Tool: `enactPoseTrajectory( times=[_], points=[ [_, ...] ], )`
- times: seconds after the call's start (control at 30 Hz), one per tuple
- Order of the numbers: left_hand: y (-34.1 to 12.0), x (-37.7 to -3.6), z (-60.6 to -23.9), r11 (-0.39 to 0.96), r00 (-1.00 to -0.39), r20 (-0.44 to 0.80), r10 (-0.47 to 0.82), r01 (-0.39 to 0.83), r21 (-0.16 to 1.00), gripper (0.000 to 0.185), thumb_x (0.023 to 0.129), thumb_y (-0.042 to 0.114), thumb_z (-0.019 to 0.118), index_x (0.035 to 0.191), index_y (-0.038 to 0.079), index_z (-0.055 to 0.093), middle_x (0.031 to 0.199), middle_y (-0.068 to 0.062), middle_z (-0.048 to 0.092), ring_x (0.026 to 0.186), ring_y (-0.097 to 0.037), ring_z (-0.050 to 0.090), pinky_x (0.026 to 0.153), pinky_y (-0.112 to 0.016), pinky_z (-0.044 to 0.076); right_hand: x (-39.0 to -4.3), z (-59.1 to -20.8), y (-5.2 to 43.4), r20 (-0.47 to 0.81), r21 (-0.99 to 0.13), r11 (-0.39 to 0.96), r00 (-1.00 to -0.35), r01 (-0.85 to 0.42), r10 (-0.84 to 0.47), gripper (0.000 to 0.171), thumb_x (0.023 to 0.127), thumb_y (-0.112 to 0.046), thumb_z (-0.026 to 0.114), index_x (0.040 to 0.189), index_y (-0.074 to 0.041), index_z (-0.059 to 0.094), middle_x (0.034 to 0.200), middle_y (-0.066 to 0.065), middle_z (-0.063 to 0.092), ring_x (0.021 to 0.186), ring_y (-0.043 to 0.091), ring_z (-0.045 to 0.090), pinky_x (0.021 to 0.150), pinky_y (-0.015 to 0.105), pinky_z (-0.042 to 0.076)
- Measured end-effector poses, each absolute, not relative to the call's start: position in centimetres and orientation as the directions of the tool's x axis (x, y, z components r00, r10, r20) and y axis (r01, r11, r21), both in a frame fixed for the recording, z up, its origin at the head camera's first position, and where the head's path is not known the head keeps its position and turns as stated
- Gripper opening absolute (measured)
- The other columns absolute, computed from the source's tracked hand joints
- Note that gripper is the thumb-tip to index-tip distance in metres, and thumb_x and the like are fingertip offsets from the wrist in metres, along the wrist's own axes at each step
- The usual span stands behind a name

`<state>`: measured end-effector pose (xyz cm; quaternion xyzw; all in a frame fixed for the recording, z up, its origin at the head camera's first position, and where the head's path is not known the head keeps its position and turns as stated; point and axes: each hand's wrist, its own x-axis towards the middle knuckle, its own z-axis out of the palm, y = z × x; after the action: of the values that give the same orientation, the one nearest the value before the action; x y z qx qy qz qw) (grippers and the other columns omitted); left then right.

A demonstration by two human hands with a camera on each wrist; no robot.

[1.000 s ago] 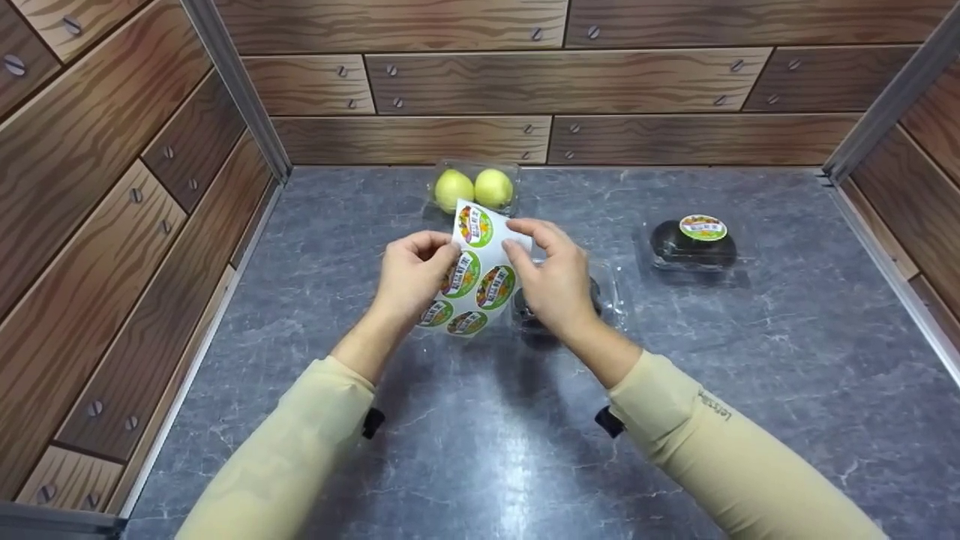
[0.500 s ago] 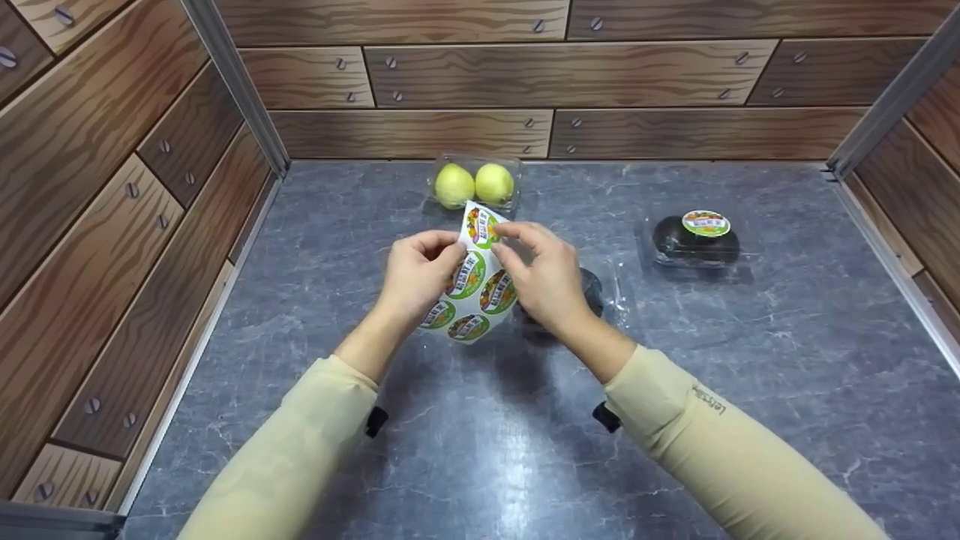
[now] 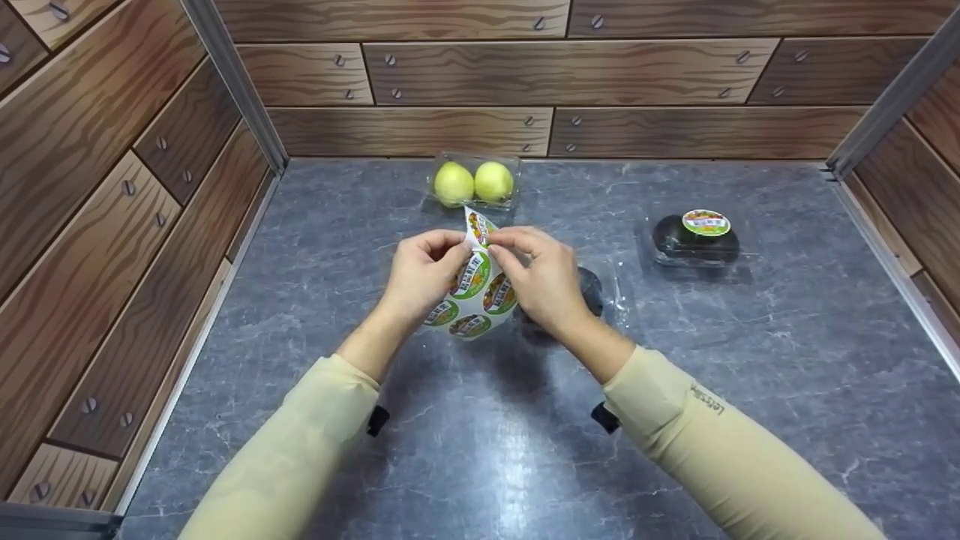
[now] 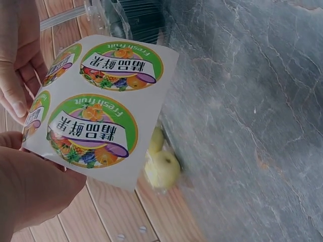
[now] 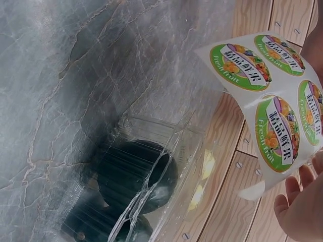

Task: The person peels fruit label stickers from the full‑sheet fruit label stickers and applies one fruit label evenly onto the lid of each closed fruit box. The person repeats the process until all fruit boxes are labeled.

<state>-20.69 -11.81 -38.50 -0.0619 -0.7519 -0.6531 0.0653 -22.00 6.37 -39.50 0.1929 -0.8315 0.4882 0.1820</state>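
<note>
- I hold the sticker sheet (image 3: 474,289) up over the middle of the desk (image 3: 465,450), between my two hands — it hangs clear of the grey top, touching nothing below.
- My left hand (image 3: 421,274) pinches the sheet's left edge, thumb in front and fingers curled behind, and that grip looks the same as a second ago.
- My right hand (image 3: 546,279) has moved in: a second ago its fingers were spread near the sheet's top right corner; now thumb and forefinger are closed together on the top sticker (image 3: 480,229), right beside my left thumb.
- The top of the sheet has curled over since then, so the upper sticker shows edge-on rather than flat. I judge the peel has just begun, and the sticker is not yet free of its backing.
- From the left wrist view the sheet (image 4: 101,108) shows round green labels; the right wrist view shows its lower end (image 5: 267,101) bowed outward.
- Just behind my right hand sits a clear box with dark fruit (image 3: 596,289), no label visible on it; I judge it the likely place for this sticker.
- Toward the right edge, a second dark-fruit box (image 3: 696,241) already wears a label (image 3: 706,222).
- At the back edge, a box of two green fruit (image 3: 474,182) has no label that I can see.
</note>
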Motion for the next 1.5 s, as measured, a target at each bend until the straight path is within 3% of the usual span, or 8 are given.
enactPoseTrajectory(
  times=[0.23,0.5,0.63,1.5],
  points=[
    [-11.56,-20.71,-38.61,0.127,-0.983,0.180,0.040,0.183,0.975,0.017,0.102,0.006,0.066,0.107,-0.004,0.079,0.075,-0.003,0.064,0.060,-0.008,0.053,0.051,-0.018,0.045,-21.96,-39.55,6.55,0.466,-0.755,0.448,-0.872,-0.479,-0.146,0.015,0.098,-0.015,0.078,0.111,-0.012,0.084,0.114,0.004,0.079,0.111,0.022,0.073,0.097,0.040,0.056],
    [-11.42,-20.91,-39.00,0.174,-0.978,0.200,0.050,0.206,0.963,0.017,0.102,0.006,0.066,0.108,-0.004,0.079,0.090,-0.008,0.074,0.074,-0.010,0.062,0.062,-0.020,0.052,-21.94,-39.66,6.64,0.427,-0.775,0.447,-0.892,-0.446,-0.149,0.014,0.099,-0.017,0.078,0.110,-0.011,0.084,0.111,0.004,0.080,0.108,0.022,0.075,0.092,0.040,0.059],
    [-11.43,-20.94,-39.06,0.185,-0.979,0.196,0.049,0.202,0.962,0.017,0.102,0.006,0.066,0.108,-0.004,0.079,0.090,-0.010,0.075,0.074,-0.010,0.063,0.062,-0.020,0.053,-21.98,-39.79,6.62,0.419,-0.780,0.443,-0.894,-0.443,-0.157,0.015,0.099,-0.018,0.078,0.111,-0.011,0.084,0.111,0.005,0.080,0.107,0.022,0.075,0.090,0.040,0.060],
    [-11.26,-21.25,-39.40,0.221,-0.979,0.197,0.055,0.205,0.954,0.018,0.102,0.007,0.068,0.110,-0.003,0.080,0.097,-0.011,0.078,0.076,-0.010,0.066,0.066,-0.020,0.055,-22.16,-40.11,6.81,0.394,-0.793,0.440,-0.905,-0.422,-0.158,0.015,0.098,-0.019,0.078,0.109,-0.011,0.085,0.111,0.007,0.080,0.107,0.022,0.076,0.090,0.041,0.060]
  ],
)
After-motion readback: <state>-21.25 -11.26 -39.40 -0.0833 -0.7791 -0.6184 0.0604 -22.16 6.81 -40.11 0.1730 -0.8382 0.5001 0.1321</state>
